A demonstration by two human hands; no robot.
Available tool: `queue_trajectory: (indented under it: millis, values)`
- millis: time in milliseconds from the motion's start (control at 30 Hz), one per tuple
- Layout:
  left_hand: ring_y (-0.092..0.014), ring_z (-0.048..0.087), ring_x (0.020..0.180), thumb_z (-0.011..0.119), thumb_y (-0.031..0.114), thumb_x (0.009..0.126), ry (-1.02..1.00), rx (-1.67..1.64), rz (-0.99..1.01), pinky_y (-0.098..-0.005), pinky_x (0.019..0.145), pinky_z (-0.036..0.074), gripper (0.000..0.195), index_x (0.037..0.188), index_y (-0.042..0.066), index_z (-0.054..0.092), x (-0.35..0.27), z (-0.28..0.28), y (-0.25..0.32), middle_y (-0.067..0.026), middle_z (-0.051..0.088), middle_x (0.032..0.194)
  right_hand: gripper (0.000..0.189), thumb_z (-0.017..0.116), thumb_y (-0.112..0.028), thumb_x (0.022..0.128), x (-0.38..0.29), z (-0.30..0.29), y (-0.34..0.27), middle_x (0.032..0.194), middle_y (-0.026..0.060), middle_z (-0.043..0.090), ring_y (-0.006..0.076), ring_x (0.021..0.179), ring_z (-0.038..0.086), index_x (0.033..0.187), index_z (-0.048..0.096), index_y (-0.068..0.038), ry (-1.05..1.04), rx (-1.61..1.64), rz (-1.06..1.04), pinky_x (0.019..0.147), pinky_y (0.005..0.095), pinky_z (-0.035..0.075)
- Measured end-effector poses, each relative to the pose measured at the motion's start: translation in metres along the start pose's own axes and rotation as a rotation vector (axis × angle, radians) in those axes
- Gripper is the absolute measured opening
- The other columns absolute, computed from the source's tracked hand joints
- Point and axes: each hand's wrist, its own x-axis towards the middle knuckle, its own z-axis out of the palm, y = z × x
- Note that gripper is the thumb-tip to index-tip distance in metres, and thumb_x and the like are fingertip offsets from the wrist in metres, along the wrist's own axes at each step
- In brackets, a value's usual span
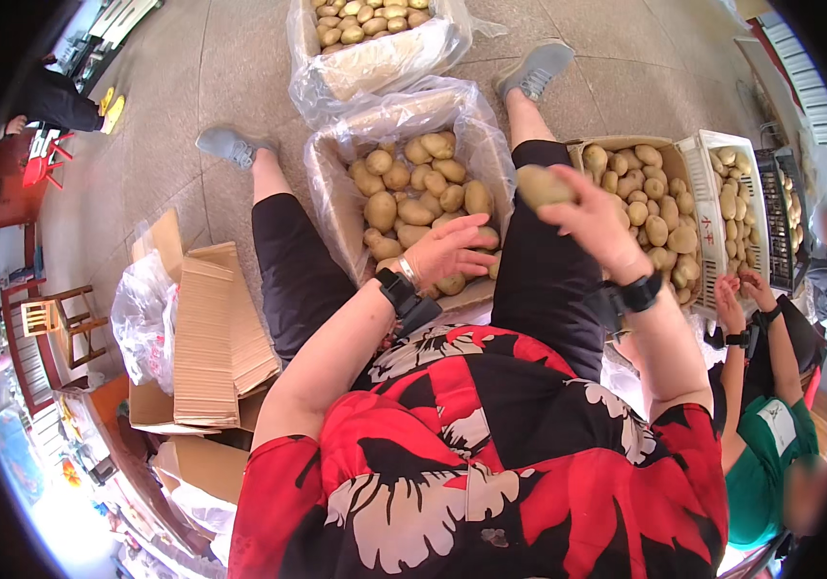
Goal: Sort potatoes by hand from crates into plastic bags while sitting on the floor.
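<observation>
My right hand holds a potato by its end, above my right thigh and left of a cardboard box of potatoes; hand and potato are slightly blurred. My left hand, fingers spread, hovers over the near right part of a plastic-lined cardboard box between my legs. Potatoes of mixed sizes lie in that box, and some are hidden beneath my left hand. No potato shows in the left hand's grasp.
Another lined box of potatoes stands beyond. At right are a white plastic crate and a black crate with potatoes, and a co-worker in green. Flattened cardboard and plastic film lie at left; a wooden chair stands farther off.
</observation>
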Motion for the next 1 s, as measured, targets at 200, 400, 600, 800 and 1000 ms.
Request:
queue_trajectory:
  millis: [200,400,600,800,1000]
  values:
    - [-0.024,0.055,0.106,0.05,0.034,0.091,-0.082,-0.343,-0.005,-0.0409,0.089,0.047,0.045,0.126,0.007,0.041,-0.008,0.014,-0.006,-0.013,0.051,0.122,0.063,0.065,-0.022,0.071,-0.018,0.079,0.001,0.103,0.0236,0.05,0.0381,0.098,0.052,0.126,0.04,-0.005,-0.265,-0.447,-0.297,0.084,0.0413,0.045]
    - [-0.023,0.055,0.098,0.061,0.024,0.084,0.408,-0.31,-0.122,-0.0465,0.077,0.052,0.035,0.113,0.011,0.046,-0.015,-0.059,-0.038,-0.0079,0.053,0.108,0.044,0.065,-0.012,0.076,-0.029,0.074,0.006,0.105,0.018,0.059,0.0295,0.094,0.059,0.116,0.051,0.002,-0.551,-0.409,-0.353,0.081,0.033,0.049]
    - [-0.026,0.053,0.1,0.061,0.022,0.085,0.519,-0.206,-0.05,-0.0474,0.073,0.053,0.044,0.12,0.011,0.037,0.001,-0.097,-0.036,-0.0086,0.048,0.115,0.033,0.059,-0.003,0.083,-0.052,0.026,0.0,0.097,0.009,0.064,0.0124,0.09,0.06,0.115,0.054,0.0,-0.2,0.047,-0.074,0.079,0.0254,0.049]
    - [-0.026,0.051,0.1,0.06,0.021,0.086,0.623,-0.115,0.068,-0.0458,0.069,0.054,0.043,0.119,0.008,0.036,0.025,-0.123,-0.007,-0.011,0.046,0.115,0.03,0.057,-0.003,0.085,-0.074,-0.025,0.02,0.097,0.0056,0.063,0.0092,0.088,0.058,0.115,0.054,-0.001,0.164,0.268,0.101,0.077,0.0212,0.046]
    - [-0.027,0.052,0.105,0.054,0.012,0.087,0.703,-0.055,0.075,-0.045,0.079,0.052,0.05,0.131,0.008,0.031,0.038,-0.136,0.0,-0.0116,0.046,0.121,0.028,0.058,-0.007,0.086,-0.094,-0.051,0.088,0.096,0.0048,0.062,0.0082,0.084,0.058,0.113,0.054,0.001,0.324,0.191,0.183,0.071,0.0202,0.046]
